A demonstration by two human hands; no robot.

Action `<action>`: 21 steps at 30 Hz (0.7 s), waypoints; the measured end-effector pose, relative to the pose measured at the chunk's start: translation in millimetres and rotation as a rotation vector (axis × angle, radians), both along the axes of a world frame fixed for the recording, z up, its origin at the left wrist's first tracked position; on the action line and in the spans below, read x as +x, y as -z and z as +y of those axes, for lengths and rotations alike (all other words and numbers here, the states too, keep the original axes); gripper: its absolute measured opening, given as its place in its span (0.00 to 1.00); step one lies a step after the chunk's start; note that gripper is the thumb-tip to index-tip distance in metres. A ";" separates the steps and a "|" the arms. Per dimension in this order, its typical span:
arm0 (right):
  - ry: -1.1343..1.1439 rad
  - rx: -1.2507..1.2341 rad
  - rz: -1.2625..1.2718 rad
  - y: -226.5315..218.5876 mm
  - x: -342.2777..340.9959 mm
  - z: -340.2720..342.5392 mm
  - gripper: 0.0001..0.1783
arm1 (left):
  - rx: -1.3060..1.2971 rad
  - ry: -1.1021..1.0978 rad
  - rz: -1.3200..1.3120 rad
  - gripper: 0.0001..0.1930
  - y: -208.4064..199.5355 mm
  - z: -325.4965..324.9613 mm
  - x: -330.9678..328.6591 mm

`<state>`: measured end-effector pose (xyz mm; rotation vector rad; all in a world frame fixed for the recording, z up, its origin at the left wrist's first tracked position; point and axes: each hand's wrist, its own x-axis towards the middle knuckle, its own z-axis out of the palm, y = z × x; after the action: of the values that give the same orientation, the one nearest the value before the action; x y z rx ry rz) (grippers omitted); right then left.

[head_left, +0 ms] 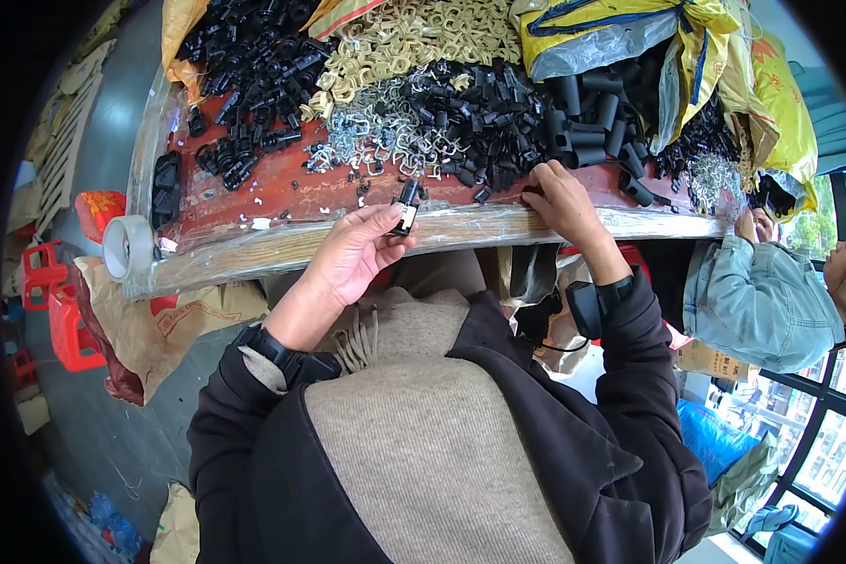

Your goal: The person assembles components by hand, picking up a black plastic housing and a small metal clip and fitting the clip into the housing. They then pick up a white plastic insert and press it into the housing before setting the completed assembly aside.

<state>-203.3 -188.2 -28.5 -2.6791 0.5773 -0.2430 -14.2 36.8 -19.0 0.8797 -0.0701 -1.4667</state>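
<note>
My left hand (362, 246) is above the table's near edge, thumb and fingers closed round a small black plastic fitting (411, 196) with a pale cream insert showing in its side. The fitting stands roughly upright. My right hand (562, 199) lies at the near edge of a heap of small black plastic parts (484, 113). Its fingers are bent down and drawn together; whatever is at their tips is hidden. Between the hands and the cream-coloured rings (423, 38) spreads a pile of silvery bent metal pieces (371, 132).
Black tubes (587, 122) lie right of the heap, below a yellow sack (620, 28). More black fittings (254, 94) cover the far left. A wooden rail (282, 246) edges the red tabletop; a tape roll (128, 248) hangs at its left corner. Another person (771, 296) works at right.
</note>
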 end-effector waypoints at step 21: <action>0.002 0.970 -0.437 -24.3 40.0 65.1 0.11 | -0.027 -0.042 -0.079 0.11 -9.5 2.8 -11.3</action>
<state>-163.4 -123.1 -4.2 -1.6240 0.4044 -0.4057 -25.5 39.6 -9.6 0.9122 -0.1288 -1.3888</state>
